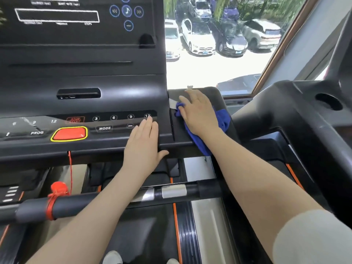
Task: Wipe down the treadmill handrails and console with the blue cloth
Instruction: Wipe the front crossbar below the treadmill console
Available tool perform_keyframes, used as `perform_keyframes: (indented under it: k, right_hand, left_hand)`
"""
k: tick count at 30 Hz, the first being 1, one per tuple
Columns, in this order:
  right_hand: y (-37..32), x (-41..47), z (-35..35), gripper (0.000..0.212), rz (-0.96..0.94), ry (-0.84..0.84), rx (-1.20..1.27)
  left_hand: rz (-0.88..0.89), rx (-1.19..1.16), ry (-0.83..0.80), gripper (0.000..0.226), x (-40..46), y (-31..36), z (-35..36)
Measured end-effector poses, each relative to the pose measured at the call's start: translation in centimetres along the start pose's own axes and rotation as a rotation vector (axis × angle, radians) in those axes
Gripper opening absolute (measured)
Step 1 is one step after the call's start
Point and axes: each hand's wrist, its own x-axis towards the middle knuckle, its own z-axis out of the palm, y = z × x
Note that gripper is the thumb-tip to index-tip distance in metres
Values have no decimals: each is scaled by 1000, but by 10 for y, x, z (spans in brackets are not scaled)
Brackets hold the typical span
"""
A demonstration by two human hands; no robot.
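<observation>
The black treadmill console [82,79] fills the upper left, with a button panel and a red stop button [69,133] along its lower edge. My left hand [143,144] lies flat and open on the panel's right end, fingertips by the "12" button. My right hand [199,113] presses the blue cloth [198,141] onto the black side tray [179,138] at the console's right. The cloth bunches under my palm and hangs over the tray's front edge. The front handrail bar [76,204] with silver grip sensors crosses below my forearms.
A red safety cord and clip [57,189] hang from the console onto the bar at left. A neighbouring machine's black frame with a cup hole [327,101] stands close on the right. A window behind shows parked cars. My shoes [112,258] rest on the belt below.
</observation>
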Motion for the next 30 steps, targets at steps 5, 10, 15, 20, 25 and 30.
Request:
perform_keyframes:
  k: [5,10,15,20,25,30]
  right_hand:
    - [-21,-43,7,39,176,96,-3]
    - [-21,-72,14,54,15,18,10]
    - [-14,-59,6,59,-128,-97,-13]
    - [-6,-20,5,55,-139,-223,30]
    - [1,15,13,54,-94,-242,5]
    - [12,57,24,53,-15,-239,-52]
  left_hand:
    - [-27,12,-15,88,2,4,-2]
    - [14,-66,-38,87,4,-2,-9]
    - [19,-119,-71,67,26,-13,-28]
    - [109,-124,-104,67,60,-14,-39]
    - [273,-36,-129,87,86,-11,-41]
    - [231,-58,-238,100,92,-19,-32]
